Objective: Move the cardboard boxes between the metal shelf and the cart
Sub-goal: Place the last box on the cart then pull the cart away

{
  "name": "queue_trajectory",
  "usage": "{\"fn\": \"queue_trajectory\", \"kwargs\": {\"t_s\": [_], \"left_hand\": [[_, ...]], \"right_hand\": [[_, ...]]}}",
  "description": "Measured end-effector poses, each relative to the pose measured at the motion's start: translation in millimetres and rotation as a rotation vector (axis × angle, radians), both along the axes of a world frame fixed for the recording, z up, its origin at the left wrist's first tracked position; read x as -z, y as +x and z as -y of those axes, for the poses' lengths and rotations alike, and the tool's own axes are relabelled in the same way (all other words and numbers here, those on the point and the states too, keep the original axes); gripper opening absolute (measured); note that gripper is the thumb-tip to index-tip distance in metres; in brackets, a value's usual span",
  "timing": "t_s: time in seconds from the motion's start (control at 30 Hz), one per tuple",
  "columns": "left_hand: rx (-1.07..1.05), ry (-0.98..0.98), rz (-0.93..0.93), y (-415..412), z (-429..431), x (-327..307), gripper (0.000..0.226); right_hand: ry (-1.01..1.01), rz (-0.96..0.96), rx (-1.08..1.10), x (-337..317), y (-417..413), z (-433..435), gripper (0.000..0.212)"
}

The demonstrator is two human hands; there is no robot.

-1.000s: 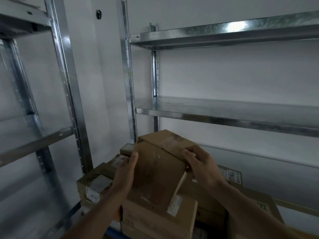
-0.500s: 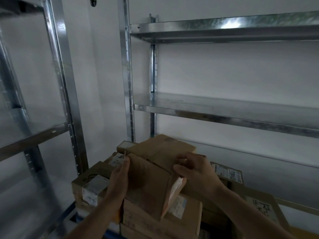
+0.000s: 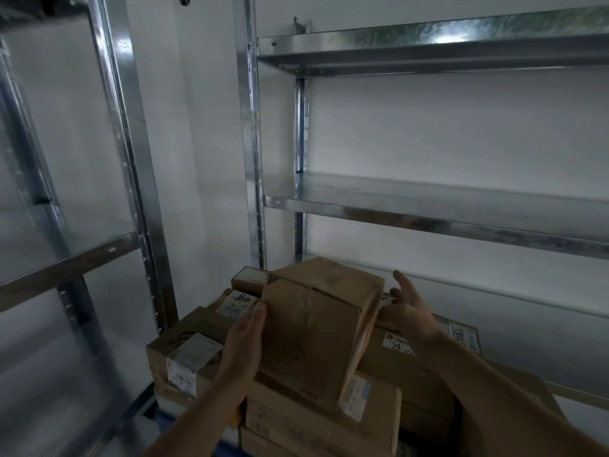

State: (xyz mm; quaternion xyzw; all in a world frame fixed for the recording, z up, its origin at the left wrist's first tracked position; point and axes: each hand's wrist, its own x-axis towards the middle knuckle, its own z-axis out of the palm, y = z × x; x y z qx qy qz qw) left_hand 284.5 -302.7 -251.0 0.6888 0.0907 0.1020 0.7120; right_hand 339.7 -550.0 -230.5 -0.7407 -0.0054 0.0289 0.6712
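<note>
Our left hand (image 3: 244, 344) lay flat on the box's (image 3: 313, 324) left face, fingers straight, pressing, nothing curled round it. Right hand (image 3: 408, 311) was spread and loose just beside the right face; we couldn't tell if it touched. Our call: bring that right palm in opposite the left, squeeze evenly, level it, then lift toward the shelf (image 3: 428, 212). Box sat tilted atop the stack (image 3: 184, 351): brown cardboard, creased, clear tape down the near face.

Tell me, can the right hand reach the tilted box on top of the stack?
Probably yes. The right hand is open just beside the tilted box, with nothing between them; the left hand presses its opposite side.
</note>
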Motion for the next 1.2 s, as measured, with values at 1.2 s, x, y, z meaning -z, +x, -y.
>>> {"fn": "queue_trajectory", "kwargs": {"t_s": [1.2], "left_hand": [[-0.345,0.214,0.055,40.0,12.1,-30.4,0.049]], "right_hand": [[-0.12,0.149,0.036,-26.1,29.0,8.9,0.095]]}}
